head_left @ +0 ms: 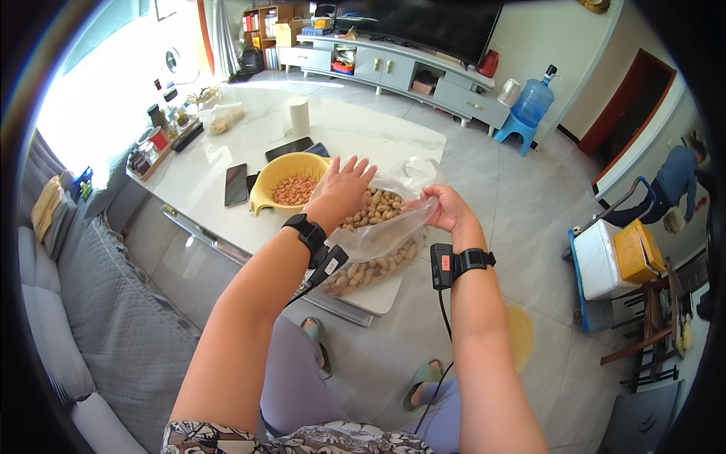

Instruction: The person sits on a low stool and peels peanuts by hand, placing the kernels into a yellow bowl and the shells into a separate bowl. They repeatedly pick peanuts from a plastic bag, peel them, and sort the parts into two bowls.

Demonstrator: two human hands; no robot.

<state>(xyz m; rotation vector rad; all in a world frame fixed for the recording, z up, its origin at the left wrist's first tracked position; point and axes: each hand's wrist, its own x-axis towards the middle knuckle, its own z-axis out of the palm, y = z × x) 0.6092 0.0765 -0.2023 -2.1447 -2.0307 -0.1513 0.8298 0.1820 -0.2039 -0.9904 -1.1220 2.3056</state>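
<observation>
A clear plastic bag (372, 240) full of unshelled peanuts (378, 208) lies at the near right corner of the white table (204, 208). My right hand (446, 208) is closed on the right edge of its mouth, pulling the film up. Over the left side of that mouth is my left hand (344, 185), palm down with its fingers stretched out; nothing shows in it. Just left of that hand stands a yellow colander (266, 181) holding shelled reddish peanut kernels (296, 190).
Beside the colander lie a phone (236, 185) and another dark phone (289, 148). A white paper roll (299, 116) stands farther back, a tray of bottles and cups (162, 144) at the left. A grey sofa (113, 303) is at left; a person (673, 181) bends near a cart (586, 280) at right.
</observation>
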